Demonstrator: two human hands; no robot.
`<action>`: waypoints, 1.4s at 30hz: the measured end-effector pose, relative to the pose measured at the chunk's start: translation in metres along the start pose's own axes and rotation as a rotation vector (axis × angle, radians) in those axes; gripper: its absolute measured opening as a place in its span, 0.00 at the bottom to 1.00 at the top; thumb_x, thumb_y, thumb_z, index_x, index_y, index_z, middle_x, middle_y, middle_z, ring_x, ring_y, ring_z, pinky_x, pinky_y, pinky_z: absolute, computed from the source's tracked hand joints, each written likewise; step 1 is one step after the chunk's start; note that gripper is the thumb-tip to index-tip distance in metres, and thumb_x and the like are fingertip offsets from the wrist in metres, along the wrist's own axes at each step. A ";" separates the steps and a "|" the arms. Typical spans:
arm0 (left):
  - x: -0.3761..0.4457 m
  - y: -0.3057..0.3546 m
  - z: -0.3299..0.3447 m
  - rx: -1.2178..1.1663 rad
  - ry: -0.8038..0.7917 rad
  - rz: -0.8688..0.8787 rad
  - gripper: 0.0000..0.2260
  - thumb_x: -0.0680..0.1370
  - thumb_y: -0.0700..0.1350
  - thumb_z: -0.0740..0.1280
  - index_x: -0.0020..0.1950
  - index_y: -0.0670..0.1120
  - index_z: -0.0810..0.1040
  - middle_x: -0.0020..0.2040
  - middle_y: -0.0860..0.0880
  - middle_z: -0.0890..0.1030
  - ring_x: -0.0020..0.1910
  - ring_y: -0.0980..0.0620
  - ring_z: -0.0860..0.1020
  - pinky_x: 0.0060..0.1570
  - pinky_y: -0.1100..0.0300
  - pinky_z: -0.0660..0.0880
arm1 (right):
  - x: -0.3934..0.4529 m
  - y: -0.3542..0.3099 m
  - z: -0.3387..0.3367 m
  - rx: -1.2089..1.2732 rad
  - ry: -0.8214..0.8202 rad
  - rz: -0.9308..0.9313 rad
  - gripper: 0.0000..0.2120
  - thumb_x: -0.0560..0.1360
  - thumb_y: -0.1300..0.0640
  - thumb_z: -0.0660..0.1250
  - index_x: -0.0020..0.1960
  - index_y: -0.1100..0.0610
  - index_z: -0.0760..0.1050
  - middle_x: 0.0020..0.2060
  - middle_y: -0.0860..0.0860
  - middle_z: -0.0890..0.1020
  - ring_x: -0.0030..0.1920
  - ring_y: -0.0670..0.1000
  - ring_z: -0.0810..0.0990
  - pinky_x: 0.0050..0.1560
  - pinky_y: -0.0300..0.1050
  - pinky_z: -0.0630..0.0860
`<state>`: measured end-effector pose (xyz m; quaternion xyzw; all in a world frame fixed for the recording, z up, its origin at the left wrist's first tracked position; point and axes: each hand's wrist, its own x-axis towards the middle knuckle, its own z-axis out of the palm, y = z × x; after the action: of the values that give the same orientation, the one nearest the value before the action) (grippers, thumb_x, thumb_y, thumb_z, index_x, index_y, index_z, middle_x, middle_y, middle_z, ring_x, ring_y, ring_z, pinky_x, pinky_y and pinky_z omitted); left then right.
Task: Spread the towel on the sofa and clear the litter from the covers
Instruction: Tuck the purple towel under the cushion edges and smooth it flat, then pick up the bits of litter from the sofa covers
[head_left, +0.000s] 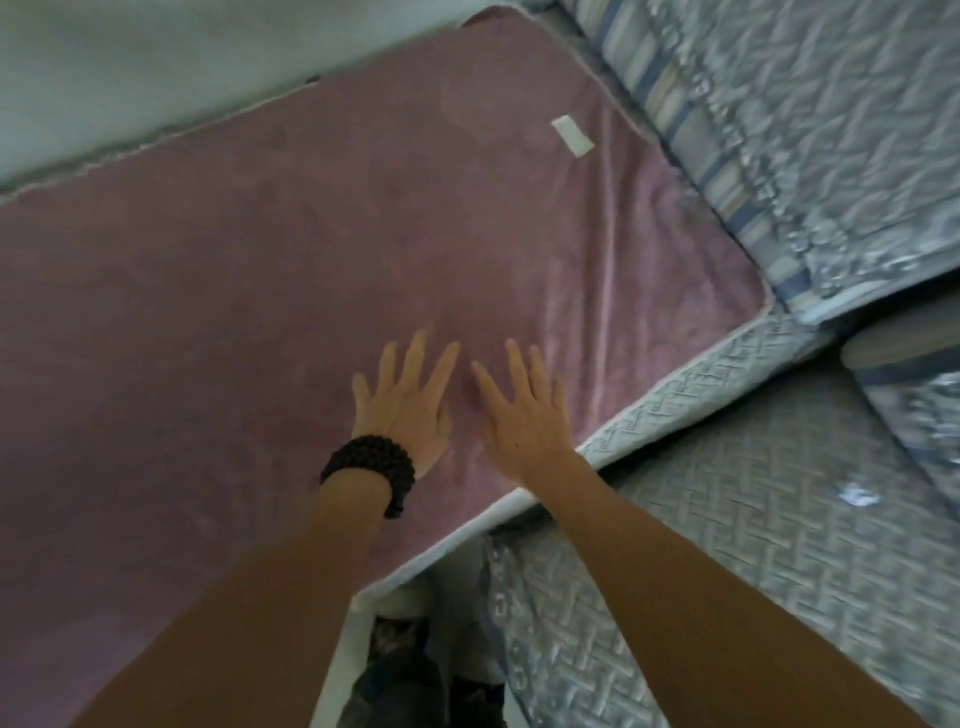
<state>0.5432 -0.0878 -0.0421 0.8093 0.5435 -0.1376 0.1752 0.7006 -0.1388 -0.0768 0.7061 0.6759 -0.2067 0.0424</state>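
Nearest, both forearms reach forward, the left one wearing a dark bead bracelet. The left hand and right hand lie flat, fingers spread and gripping nothing, palms down side by side on the mauve towel, close to the front edge of the sofa seat.

The towel covers most of the seat, with soft creases running away from the hands toward the far right corner. To smooth it well, I would sweep both palms outward along those creases toward the edges, pressing lightly so the cloth does not bunch.

To the right, on the grey quilted cover, a small white scrap of litter waits. Farther off, a white label lies on the towel near the back cushion.

The towel's left end is cut off; the scrap and cushions are blurred.
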 end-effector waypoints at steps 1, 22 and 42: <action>0.015 0.012 0.005 0.015 -0.005 0.040 0.30 0.80 0.53 0.52 0.76 0.59 0.37 0.79 0.50 0.38 0.77 0.40 0.43 0.68 0.32 0.55 | 0.002 0.018 0.004 0.009 -0.012 0.027 0.31 0.80 0.47 0.58 0.79 0.44 0.48 0.80 0.57 0.43 0.78 0.62 0.41 0.74 0.69 0.51; 0.220 0.161 -0.028 0.417 -0.140 0.545 0.29 0.77 0.62 0.49 0.76 0.59 0.44 0.79 0.47 0.40 0.77 0.38 0.43 0.69 0.34 0.54 | 0.018 0.222 -0.038 0.097 -0.171 0.497 0.30 0.80 0.36 0.40 0.74 0.40 0.27 0.74 0.51 0.26 0.76 0.58 0.29 0.75 0.66 0.41; 0.171 0.276 -0.032 0.199 -0.023 0.757 0.32 0.69 0.51 0.67 0.72 0.56 0.62 0.71 0.43 0.64 0.65 0.37 0.65 0.59 0.36 0.66 | -0.062 0.239 -0.075 0.242 0.167 0.679 0.32 0.73 0.56 0.66 0.75 0.55 0.61 0.74 0.61 0.60 0.75 0.62 0.56 0.74 0.65 0.46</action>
<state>0.8636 -0.0280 -0.0470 0.9640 0.1885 -0.1245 0.1403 0.9504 -0.1909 -0.0392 0.9045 0.3749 -0.2009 -0.0307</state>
